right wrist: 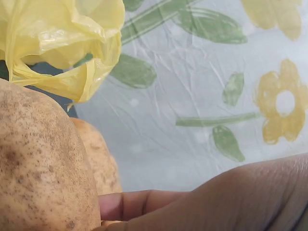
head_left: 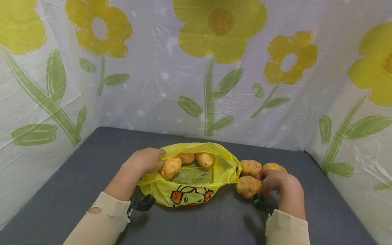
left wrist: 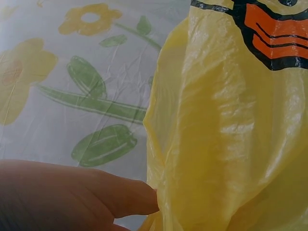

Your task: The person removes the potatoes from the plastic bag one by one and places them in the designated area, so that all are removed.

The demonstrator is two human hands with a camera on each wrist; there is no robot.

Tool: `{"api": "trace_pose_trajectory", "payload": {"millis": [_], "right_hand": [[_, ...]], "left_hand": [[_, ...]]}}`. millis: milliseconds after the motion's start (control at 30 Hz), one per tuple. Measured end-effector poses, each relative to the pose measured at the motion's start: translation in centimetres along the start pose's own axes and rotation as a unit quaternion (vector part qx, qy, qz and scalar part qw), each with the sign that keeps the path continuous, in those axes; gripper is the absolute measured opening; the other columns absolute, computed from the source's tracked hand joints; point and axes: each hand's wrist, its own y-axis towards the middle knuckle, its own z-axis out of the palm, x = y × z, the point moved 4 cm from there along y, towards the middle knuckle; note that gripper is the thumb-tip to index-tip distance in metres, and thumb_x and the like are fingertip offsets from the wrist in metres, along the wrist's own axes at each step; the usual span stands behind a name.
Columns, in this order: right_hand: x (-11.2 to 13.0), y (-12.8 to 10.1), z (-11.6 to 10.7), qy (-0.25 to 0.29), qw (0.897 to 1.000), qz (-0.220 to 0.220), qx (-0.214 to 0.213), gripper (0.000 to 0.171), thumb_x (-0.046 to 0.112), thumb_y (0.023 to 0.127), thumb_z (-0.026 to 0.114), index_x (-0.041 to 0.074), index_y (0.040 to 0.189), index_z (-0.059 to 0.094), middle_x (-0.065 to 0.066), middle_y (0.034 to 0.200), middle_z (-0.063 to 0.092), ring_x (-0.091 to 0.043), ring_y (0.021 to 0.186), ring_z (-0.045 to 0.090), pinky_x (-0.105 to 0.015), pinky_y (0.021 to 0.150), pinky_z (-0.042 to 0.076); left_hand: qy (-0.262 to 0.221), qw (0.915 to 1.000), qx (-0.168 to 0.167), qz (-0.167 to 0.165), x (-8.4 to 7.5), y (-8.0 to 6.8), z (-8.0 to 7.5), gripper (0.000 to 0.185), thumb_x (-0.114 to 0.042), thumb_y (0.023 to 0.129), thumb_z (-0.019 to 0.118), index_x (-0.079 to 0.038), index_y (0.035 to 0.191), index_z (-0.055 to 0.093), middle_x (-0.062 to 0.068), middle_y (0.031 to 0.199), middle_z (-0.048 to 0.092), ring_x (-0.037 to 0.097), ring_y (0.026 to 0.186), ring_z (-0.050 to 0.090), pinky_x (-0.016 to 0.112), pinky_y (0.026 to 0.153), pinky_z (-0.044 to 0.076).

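A yellow plastic bag (head_left: pixel 162 191) with a cartoon print lies on its side, its mouth spread wide. Inside show several potatoes, one of them (head_left: pixel 171 168) next to my left hand (head_left: pixel 148 160). That hand pinches the bag's left rim; in the left wrist view its thumb (left wrist: pixel 137 197) presses against the yellow film. To the right of the bag, my right hand (head_left: pixel 276 181) holds the right side of the front potato (head_left: pixel 248 187), its fingertips reaching behind it. This potato (right wrist: pixel 43 159) looks large in the right wrist view, where part of the grip is hidden.
Two more potatoes lie outside the bag: one (head_left: pixel 250 167) just behind the front potato, another (head_left: pixel 275 167) beyond my right hand. A bag handle (head_left: pixel 235 172) reaches close to them. The dark table (head_left: pixel 204 232) is enclosed by flower-printed sheeting (head_left: pixel 141 102).
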Motion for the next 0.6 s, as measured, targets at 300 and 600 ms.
{"api": "trace_pose_trajectory", "payload": {"millis": [300,600], "right_hand": [[-1.1,0.3,-0.2,0.030,0.999,0.015,-0.012,0.040,0.004,0.080,0.077,0.011,0.112,0.055,-0.010,0.094,0.053,-0.029,0.087,0.054,-0.045,0.075,0.041],[-1.4,0.8,-0.2,0.043,0.999,0.019,-0.017,0.044,0.003,0.079,0.081,0.010,0.112,0.052,-0.011,0.098,0.054,-0.030,0.088,0.056,-0.045,0.074,0.042]], "left_hand": [[-0.003,1.0000,0.004,-0.007,-0.2,-0.1,0.0,0.053,-0.026,0.106,0.055,-0.004,0.154,0.047,0.021,0.150,0.051,0.042,0.138,0.047,0.058,0.111,0.039],[0.001,1.0000,0.003,-0.003,-0.2,-0.1,0.0,0.053,-0.027,0.106,0.056,-0.004,0.153,0.048,0.020,0.150,0.052,0.041,0.138,0.047,0.057,0.111,0.039]]}}
